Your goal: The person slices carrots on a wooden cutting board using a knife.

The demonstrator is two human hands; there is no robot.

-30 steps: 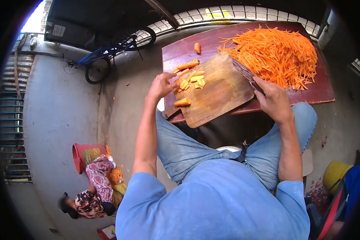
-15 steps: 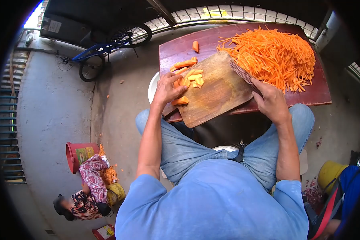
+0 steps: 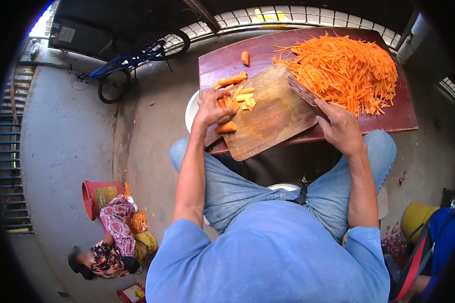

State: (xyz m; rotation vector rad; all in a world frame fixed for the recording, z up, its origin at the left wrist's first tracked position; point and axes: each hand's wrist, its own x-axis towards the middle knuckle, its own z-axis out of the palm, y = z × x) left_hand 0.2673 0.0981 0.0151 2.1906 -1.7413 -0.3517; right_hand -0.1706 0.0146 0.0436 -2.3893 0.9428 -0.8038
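A worn wooden cutting board [image 3: 275, 118] lies aslant on the dark red table [image 3: 215, 64]. My left hand [image 3: 211, 108] is at its left edge, fingers curled around orange carrot pieces [image 3: 229, 103]. Pale yellow-orange carrot sticks [image 3: 246, 97] lie on the board just right of those fingers. A thick carrot piece [image 3: 226, 127] sits below the hand, and more carrots [image 3: 231, 81] lie above it. My right hand [image 3: 341, 126] grips a knife [image 3: 302, 91] by the handle. Its broad blade is over the board's right side, beside a large heap of shredded carrot [image 3: 344, 73].
A single carrot piece [image 3: 245, 58] lies at the table's far left. Part of a white basin [image 3: 191, 112] shows past the left edge. A blue bicycle [image 3: 131, 61] stands beyond. At lower left, a person [image 3: 108, 257] sits near a red bucket [image 3: 90, 197]. A yellow bucket [image 3: 417, 222] is at right.
The fingers of my left hand have drawn back slightly over the carrot pieces. My right hand and the knife look nearly unmoved; the whole view has shifted a little.
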